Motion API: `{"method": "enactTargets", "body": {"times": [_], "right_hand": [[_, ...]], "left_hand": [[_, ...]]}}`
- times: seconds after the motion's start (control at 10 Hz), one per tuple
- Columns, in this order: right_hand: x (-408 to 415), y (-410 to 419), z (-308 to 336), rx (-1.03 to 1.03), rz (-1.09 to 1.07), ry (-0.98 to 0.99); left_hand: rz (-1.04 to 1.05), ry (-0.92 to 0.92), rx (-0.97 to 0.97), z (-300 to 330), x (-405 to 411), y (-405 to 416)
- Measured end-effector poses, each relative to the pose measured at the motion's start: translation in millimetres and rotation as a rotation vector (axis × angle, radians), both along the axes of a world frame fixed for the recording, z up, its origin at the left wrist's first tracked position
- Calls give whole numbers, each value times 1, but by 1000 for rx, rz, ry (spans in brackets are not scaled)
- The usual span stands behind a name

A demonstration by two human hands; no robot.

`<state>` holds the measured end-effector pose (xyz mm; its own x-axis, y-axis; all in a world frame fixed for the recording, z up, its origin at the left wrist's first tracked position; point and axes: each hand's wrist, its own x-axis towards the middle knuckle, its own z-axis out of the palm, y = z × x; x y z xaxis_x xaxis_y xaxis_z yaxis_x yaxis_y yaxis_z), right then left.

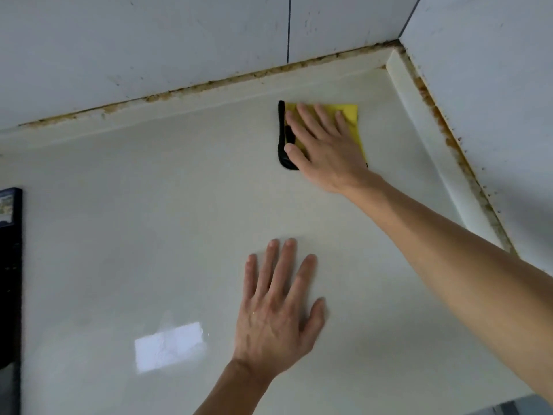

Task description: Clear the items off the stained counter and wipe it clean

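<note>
Pale counter (125, 235) fills view, glossy, bright window reflection on near part. Yellow cloth (350, 115) with black edge lies flat on counter, near back corner where tiled walls (149, 49) meet. Right hand (323, 145) pressed flat on cloth, fingers spread, not clenched. Left hand (278, 307) nearer than cloth, palm down on bare counter, fingers splayed, grasping nothing. Brown grime along wall seam (209, 83) behind cloth. Black object (10, 280) at far left edge, unclear.

No text, label, brand, number or sign can be read anywhere: the pale glossy worktop (119, 235), the white wall tiles (149, 40) and the yellow cloth with black edge (353, 115) carry none.
</note>
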<state>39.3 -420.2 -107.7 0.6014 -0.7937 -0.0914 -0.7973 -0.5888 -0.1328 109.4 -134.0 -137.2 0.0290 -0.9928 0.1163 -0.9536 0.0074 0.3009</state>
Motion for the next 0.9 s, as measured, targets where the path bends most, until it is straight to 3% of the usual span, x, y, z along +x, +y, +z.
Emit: {"method": "enactTargets", "body": {"times": [0.1, 0.4, 0.7, 0.9], "right_hand": [[-37, 45, -3, -43, 135, -1], [-151, 187, -8, -53, 58, 22], [-168, 239, 13, 111, 82, 53], [-166, 292, 58, 239, -122, -236]], "left_hand": [[4, -19, 7, 0, 2, -1], [-22, -46, 33, 5, 3, 1], [-81, -37, 202, 35, 2, 3], [-31, 112, 251, 84, -4, 49]]}}
